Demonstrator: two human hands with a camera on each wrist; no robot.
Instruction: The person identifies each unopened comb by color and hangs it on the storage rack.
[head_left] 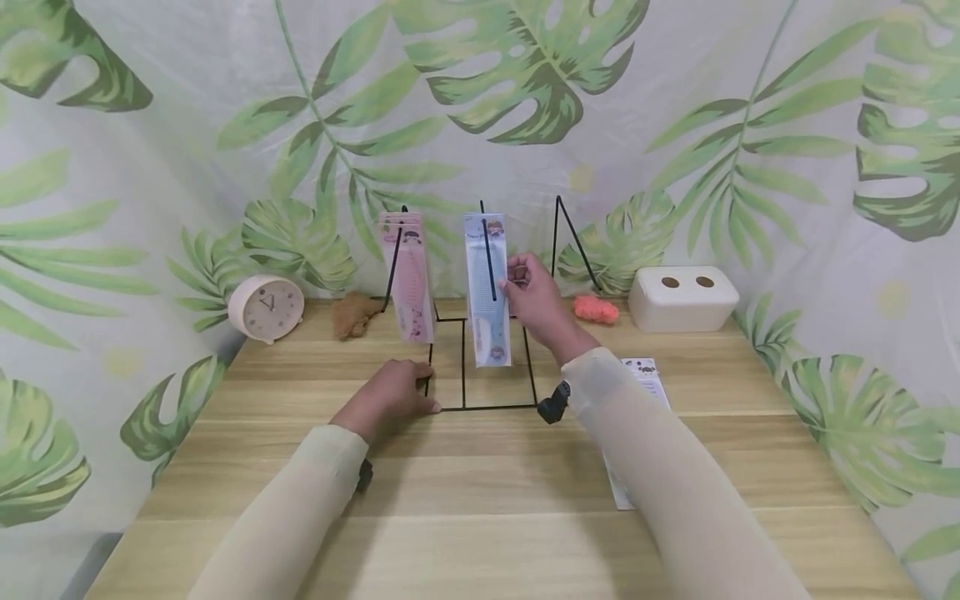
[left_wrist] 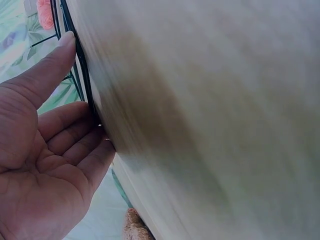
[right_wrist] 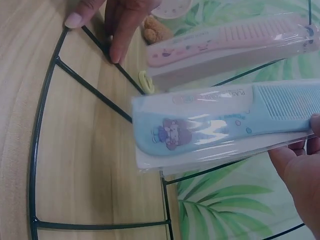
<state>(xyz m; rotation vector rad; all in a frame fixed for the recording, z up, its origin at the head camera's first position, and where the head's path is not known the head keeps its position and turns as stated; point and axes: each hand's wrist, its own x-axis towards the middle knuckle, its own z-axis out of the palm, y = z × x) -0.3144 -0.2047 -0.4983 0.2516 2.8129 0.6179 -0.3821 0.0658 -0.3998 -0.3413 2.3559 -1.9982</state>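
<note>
A black wire display rack stands on the table. My left hand holds its front left corner, thumb on the front wire and fingers at the side wire; the left wrist view shows the same grip. A packaged blue comb hangs on the middle hook, a cartoon figure on its handle. My right hand pinches that pack by its right edge, seen closer in the right wrist view. Several packaged pink combs hang on the left hook. The right hook carries no pack.
Another comb pack lies on the table, partly under the right forearm. Behind stand a round pink clock and a white box with two round holes. A brown fuzzy bundle and a coral bundle flank the rack.
</note>
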